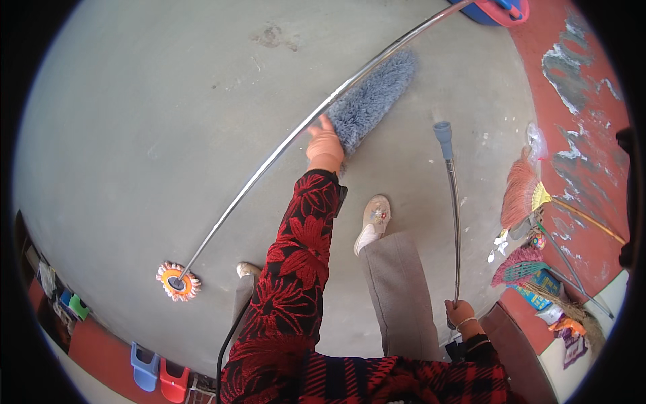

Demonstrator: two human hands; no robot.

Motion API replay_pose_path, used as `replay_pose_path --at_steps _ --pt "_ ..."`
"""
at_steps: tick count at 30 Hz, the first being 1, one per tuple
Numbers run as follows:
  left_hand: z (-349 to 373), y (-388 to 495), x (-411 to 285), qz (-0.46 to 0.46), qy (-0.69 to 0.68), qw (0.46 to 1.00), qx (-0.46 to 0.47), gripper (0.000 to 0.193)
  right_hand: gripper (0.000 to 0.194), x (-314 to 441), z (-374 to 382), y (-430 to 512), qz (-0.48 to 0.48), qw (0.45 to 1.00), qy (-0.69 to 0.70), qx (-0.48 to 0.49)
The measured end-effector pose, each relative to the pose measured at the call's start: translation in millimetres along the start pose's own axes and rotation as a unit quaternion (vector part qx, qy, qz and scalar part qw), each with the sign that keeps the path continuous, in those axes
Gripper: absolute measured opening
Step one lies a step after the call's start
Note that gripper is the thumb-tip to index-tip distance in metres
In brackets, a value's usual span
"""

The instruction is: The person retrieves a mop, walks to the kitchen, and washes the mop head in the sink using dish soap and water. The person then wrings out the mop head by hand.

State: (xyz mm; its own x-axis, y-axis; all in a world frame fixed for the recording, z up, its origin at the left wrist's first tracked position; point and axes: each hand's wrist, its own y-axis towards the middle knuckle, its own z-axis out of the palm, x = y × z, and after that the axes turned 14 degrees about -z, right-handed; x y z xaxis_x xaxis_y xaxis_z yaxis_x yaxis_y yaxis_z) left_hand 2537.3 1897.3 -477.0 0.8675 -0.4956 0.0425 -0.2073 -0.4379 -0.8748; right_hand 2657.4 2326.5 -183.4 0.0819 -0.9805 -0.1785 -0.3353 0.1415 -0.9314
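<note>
My left hand (324,144) reaches forward, its fingertips at a long shiny metal pole (282,146); its palm is hidden, so whether it grips anything is unclear. The pole slants from a round mop head (177,283) with an orange plate, at the lower left, to the top right. A fluffy grey-blue duster head (373,98) lies right beside this hand, partly behind the pole. My right hand (460,313), low at the right, is closed around a thinner metal tube (455,222), which ends at the top in a grey-blue plastic socket (442,136).
A blue and pink basin (504,12) is at the top right. A reddish broom (522,189), a pink brush-like broom (520,262) and several packets lie at the right. Small blue (145,368) and red (173,381) plastic chairs stand lower left. My shoe (378,214) is on the concrete floor.
</note>
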Motion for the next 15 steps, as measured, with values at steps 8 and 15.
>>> replay_pose_path --at_steps 8,15 --pt "45.7 -129.5 42.9 0.141 -0.574 0.56 0.58 0.044 0.043 -48.7 14.8 -82.9 0.029 0.995 0.097 -0.011" --pt "-78.0 -318.2 124.4 0.084 -0.608 0.509 0.603 0.047 0.043 -61.9 2.6 -150.1 -0.001 0.991 0.124 -0.04"
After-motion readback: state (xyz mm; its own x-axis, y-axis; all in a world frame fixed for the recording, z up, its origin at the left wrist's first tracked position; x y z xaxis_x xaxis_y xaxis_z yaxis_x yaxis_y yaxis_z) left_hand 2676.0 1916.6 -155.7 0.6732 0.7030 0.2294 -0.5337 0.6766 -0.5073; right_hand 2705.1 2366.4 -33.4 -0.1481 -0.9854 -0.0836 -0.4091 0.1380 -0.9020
